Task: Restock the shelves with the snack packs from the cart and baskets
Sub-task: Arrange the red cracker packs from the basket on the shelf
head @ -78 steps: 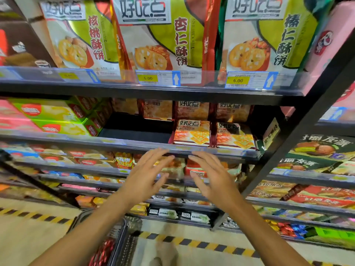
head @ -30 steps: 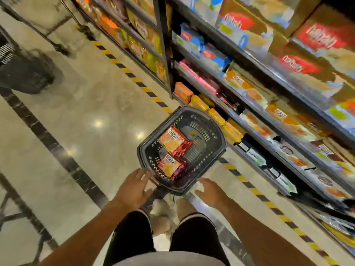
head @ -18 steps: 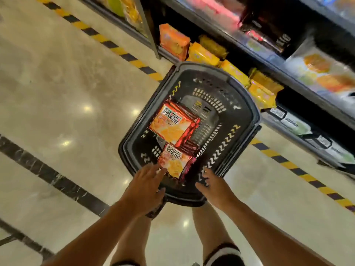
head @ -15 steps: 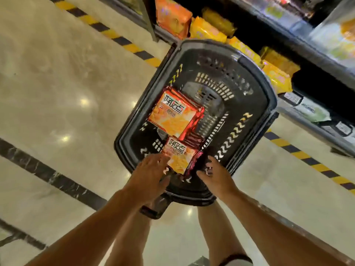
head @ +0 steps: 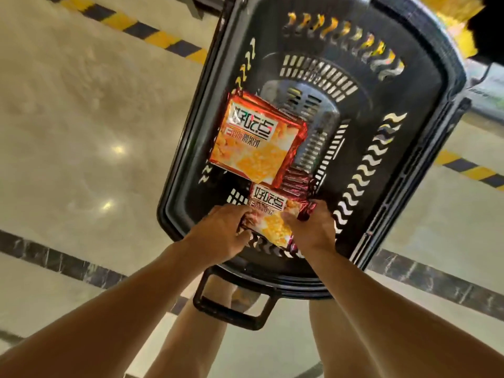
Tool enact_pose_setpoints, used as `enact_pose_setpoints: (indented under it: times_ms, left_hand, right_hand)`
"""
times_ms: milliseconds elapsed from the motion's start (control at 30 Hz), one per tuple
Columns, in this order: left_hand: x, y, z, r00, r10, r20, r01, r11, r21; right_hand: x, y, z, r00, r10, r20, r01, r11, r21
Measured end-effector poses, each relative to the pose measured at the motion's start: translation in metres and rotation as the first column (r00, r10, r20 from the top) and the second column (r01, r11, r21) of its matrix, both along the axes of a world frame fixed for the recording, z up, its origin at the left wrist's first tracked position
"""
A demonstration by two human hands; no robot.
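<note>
Black basket (head: 425,137), two orange snack packs: nearer pack (head: 270,216) gripped by left hand (head: 221,236) and right hand (head: 313,230).

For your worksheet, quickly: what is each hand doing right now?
Left hand: grips the near snack pack.
Right hand: grips the same pack.

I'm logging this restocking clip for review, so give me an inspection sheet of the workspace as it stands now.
Surface: glossy marble floor with dark inlay bands.
Job's things: black basket holding an upper snack pack; nearer snack pack on a stack of more.
Clutter: nothing seen.
Grippers: left hand and right hand grip the nearer snack pack's two ends.
Cables: nothing seen.
Surroundings: yellow-black floor tape; yellow packs at top right.
</note>
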State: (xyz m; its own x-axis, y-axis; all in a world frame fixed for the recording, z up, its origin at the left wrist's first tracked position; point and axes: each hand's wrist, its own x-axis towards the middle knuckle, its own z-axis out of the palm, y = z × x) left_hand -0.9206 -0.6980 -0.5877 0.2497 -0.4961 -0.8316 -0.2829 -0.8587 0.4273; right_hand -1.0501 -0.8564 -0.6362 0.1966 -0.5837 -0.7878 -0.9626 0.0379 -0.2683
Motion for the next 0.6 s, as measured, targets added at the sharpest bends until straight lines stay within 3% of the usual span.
enact_pose_setpoints:
  times_ms: [133,367,500,600]
  left_hand:
    - [0.008,-0.004,0.006,0.999,0.012,-0.034,-0.009,0.996,0.086]
    - [0.008,-0.003,0.040,0.956,0.270,-0.110,-0.258,0.959,0.115]
    - [0.004,0.003,0.064,0.879,0.435,-0.193,-0.422,0.900,0.108]
    - [0.005,0.009,0.076,0.792,0.527,-0.309,-0.527,0.845,0.090]
  right_hand:
    - [0.001,-0.004,0.022,0.998,0.066,-0.001,-0.066,0.998,-0.021]
    - [-0.007,-0.012,0.086,0.973,0.198,0.115,-0.197,0.980,-0.021]
    - [-0.012,-0.017,0.121,0.945,0.217,0.243,-0.245,0.965,0.093]
    - [-0.013,-0.021,0.143,0.938,0.114,0.326,-0.205,0.943,0.261]
